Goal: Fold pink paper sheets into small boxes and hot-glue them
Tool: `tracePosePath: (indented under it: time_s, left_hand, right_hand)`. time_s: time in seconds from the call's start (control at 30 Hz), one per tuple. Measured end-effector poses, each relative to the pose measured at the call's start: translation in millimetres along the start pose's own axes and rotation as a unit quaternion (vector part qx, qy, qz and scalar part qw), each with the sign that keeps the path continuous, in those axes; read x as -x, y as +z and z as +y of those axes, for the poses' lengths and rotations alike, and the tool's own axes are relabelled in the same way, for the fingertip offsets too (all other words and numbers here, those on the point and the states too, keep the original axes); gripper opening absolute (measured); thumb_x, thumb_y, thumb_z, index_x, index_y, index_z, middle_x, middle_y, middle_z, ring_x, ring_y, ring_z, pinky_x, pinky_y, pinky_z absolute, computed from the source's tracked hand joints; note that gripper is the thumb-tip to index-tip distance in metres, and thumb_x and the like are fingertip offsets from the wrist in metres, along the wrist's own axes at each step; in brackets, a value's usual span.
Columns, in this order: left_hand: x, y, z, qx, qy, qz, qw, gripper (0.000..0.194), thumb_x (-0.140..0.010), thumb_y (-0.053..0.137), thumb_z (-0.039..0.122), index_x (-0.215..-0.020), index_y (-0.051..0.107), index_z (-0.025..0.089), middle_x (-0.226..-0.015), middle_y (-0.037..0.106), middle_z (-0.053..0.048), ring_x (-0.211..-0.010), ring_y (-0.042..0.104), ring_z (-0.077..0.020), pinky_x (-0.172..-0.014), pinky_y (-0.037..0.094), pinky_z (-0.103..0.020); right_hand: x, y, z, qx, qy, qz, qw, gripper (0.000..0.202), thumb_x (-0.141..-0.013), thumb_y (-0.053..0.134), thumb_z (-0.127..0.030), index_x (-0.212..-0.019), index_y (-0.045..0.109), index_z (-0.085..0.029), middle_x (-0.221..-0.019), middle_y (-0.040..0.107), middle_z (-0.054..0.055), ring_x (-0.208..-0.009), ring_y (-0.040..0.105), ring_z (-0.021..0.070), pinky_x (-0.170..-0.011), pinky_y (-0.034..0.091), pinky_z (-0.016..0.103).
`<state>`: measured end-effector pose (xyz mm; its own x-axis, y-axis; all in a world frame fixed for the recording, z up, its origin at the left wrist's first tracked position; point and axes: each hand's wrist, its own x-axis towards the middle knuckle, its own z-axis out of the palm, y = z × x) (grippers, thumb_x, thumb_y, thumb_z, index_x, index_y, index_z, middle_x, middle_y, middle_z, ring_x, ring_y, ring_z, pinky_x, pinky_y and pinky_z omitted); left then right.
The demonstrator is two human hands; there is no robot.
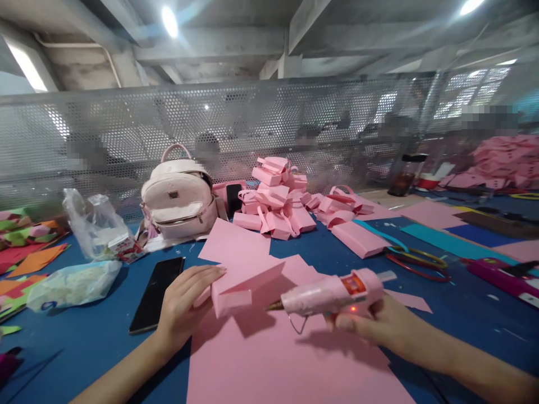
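My right hand (370, 322) grips a pink hot glue gun (332, 294) by its handle; a red light glows on its side and a glue stick pokes out of the back. Its brass nozzle points left, a short gap from a partly folded pink paper box (240, 289). My left hand (189, 297) is closed on the left end of that box, fingers over its top edge and the thumb hidden. Beneath both hands lie flat pink paper sheets (269, 365). A black phone (155, 297) rests just left of my left hand.
Behind stand a pale backpack (179, 193) and a heap of pink paper bags (278, 196), before a perforated metal partition (252, 106). Plastic bags (76, 286) and coloured paper lie left. On the right are paper strips, rings (416, 264), a purple glue gun (505, 280) and a dark bottle (406, 175).
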<state>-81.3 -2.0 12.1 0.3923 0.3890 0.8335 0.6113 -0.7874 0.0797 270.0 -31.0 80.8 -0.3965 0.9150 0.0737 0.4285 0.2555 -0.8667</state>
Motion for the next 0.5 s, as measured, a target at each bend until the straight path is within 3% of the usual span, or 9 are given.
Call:
tracePosePath:
  time_s: [0.1,0.23,0.33,0.5]
  left_hand:
    - [5.6,2.5,0.0,0.052,-0.102,0.009,0.993,0.030,-0.094,0.062,0.018,-0.123,0.068,0.023,-0.115,0.075,-0.007,-0.107,0.071,-0.0227,-0.093,0.056,-0.032]
    - [13.9,6.8,-3.4,0.077,-0.251,0.031,0.964,0.026,-0.090,0.069,0.028,-0.114,0.072,0.021,-0.111,0.077,-0.006,-0.100,0.073,-0.0255,-0.085,0.059,-0.032]
    - [17.6,11.0,-8.0,0.068,-0.319,0.049,0.944,0.028,-0.086,0.071,0.033,-0.110,0.075,0.019,-0.105,0.079,-0.006,-0.097,0.074,-0.0274,-0.084,0.060,-0.035]
    - [22.3,17.2,-12.9,0.076,-0.347,0.057,0.933,0.033,-0.083,0.074,0.036,-0.111,0.075,0.019,-0.106,0.079,-0.006,-0.098,0.075,-0.0278,-0.085,0.061,-0.035]
  right_hand:
    - [-9.0,-7.3,12.6,-0.005,0.012,0.079,0.997,0.053,-0.075,0.070,-0.071,-0.087,0.076,-0.020,-0.077,0.072,0.006,-0.077,0.068,0.0248,-0.070,0.060,0.034]
    - [-39.2,-36.3,39.5,0.036,-0.004,0.206,0.978,0.056,-0.074,0.064,-0.076,-0.079,0.073,-0.021,-0.079,0.071,0.007,-0.072,0.065,0.0237,-0.056,0.056,0.031]
    - [-60.3,-58.1,64.2,0.124,0.030,0.193,0.973,0.053,-0.080,0.060,-0.070,-0.085,0.074,-0.019,-0.075,0.071,0.006,-0.061,0.062,0.0214,-0.048,0.050,0.030]
    - [-72.1,-70.2,100.9,0.168,0.008,0.175,0.970,0.046,-0.085,0.056,-0.061,-0.081,0.075,-0.019,-0.085,0.076,0.010,-0.082,0.070,0.0295,-0.073,0.055,0.037]
